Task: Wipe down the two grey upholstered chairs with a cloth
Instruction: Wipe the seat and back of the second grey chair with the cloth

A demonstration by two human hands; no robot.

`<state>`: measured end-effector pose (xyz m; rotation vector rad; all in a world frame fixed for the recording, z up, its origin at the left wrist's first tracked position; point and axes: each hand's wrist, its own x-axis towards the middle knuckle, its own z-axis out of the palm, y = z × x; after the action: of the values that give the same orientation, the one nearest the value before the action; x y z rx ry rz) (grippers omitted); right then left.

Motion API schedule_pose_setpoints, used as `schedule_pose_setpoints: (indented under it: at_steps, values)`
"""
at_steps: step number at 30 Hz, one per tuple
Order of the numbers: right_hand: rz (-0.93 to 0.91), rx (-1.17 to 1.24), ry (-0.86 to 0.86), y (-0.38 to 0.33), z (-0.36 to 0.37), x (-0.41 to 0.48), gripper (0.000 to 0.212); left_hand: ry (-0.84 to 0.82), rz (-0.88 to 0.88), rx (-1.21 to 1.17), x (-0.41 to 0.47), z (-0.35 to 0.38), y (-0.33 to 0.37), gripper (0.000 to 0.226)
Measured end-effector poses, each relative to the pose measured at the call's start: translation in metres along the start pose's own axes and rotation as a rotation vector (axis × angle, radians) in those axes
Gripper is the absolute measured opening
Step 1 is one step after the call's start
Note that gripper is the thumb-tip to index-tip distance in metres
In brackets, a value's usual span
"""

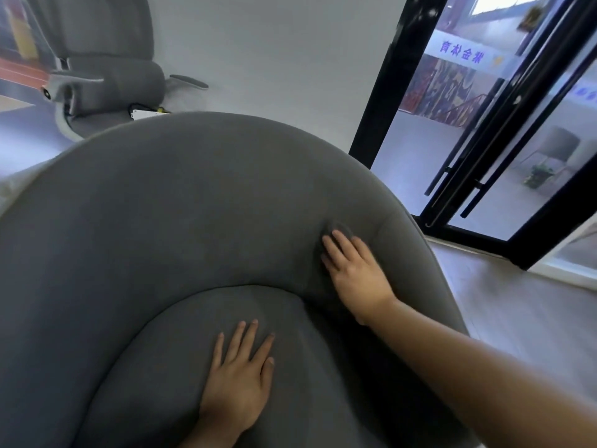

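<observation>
My right hand (355, 273), fingers flat and together, hides most of the grey cloth (344, 228) on the chair (161, 205) back; my left hand (239, 376) rests spread on the seat.

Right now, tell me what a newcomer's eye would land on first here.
A big grey chair fills most of the view, its curved back wrapping round the seat. The left hand lies flat on the seat, while the right hand presses a dark cloth against the inside of the back, at right. Black-framed glass doors stand at upper right.
</observation>
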<state>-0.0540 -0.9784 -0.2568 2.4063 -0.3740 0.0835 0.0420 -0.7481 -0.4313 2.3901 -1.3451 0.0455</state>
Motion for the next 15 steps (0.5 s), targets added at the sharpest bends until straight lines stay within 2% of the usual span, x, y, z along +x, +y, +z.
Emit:
schedule_pose_setpoints:
  at_steps: [4, 5, 6, 8, 13, 15]
  values:
    - [-0.106, 0.040, -0.447, -0.062, 0.020, -0.054, 0.047, 0.071, 0.018, 0.013, 0.000, 0.006, -0.001, 0.052]
    - [-0.118, 0.049, -0.531, -0.067, 0.020, -0.060, 0.045, 0.082, 0.025, 0.017, 0.000, 0.007, -0.002, 0.052]
    - [-0.112, 0.057, -0.537, -0.068, 0.018, -0.063, 0.044, 0.091, 0.031, 0.021, 0.000, 0.007, -0.003, 0.052]
    - [-0.085, 0.030, -0.448, -0.057, 0.002, -0.060, 0.044, 0.103, 0.031, 0.026, 0.000, 0.009, -0.003, 0.052]
    - [0.122, 0.005, -0.001, 0.033, -0.064, 0.001, 0.042, 0.102, 0.023, 0.036, 0.001, 0.009, -0.002, 0.053]
    - [0.212, 0.010, 0.042, 0.064, -0.082, 0.018, 0.042, 0.106, 0.025, 0.045, 0.001, 0.008, -0.002, 0.053]
